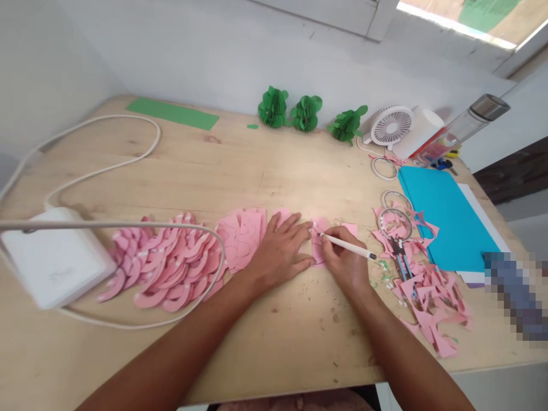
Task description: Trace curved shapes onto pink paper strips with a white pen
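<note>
My right hand (pixel 346 260) is closed on a white pen (pixel 351 246), its tip on a small pink paper piece (pixel 317 246) marked with dark lines. Just to the left, my left hand (pixel 280 251) lies flat with fingers spread, over pink paper and touching the left edge of the marked piece. Beside it is a stack of pink sheets (pixel 246 237) with curved lines drawn on them. Farther left are piled cut pink curved pieces (pixel 180 262). Part of the marked piece is hidden by my fingers.
Pink scraps (pixel 436 302), scissors (pixel 402 262) and tape rolls (pixel 394 223) lie at the right, near blue sheets (pixel 449 217). Green paper shapes (pixel 306 113), a small fan (pixel 391 127) and a bottle (pixel 462 131) stand behind. A white box (pixel 57 257) and cable (pixel 128 326) are at the left.
</note>
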A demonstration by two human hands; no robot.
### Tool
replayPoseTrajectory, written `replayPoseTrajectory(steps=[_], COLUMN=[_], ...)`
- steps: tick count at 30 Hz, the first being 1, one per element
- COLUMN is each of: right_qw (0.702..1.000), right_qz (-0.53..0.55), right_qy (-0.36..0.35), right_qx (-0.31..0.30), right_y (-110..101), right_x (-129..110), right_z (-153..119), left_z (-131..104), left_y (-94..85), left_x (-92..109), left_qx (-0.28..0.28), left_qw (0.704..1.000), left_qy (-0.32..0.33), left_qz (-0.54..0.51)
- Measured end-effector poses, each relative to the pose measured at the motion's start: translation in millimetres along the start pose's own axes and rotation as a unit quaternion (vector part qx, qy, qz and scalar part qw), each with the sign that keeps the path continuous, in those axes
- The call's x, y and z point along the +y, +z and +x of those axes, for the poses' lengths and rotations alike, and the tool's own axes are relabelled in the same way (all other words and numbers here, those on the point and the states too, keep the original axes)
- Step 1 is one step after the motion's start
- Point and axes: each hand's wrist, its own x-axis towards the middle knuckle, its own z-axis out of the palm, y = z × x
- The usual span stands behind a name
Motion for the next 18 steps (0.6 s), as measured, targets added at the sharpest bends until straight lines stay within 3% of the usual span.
replayPoseTrajectory(steps=[18], right_qw=[1.0], right_qz=[-0.028], right_qy=[-0.006], right_qx=[-0.002], right_y=[-1.7], right_x=[-2.1], right_z=[-1.2], left_z=[-0.2], left_y=[0.0], left_x=[0.5], left_qx=[0.002], left_qw=[1.0], left_qy=[0.0], left_qz=[0.002])
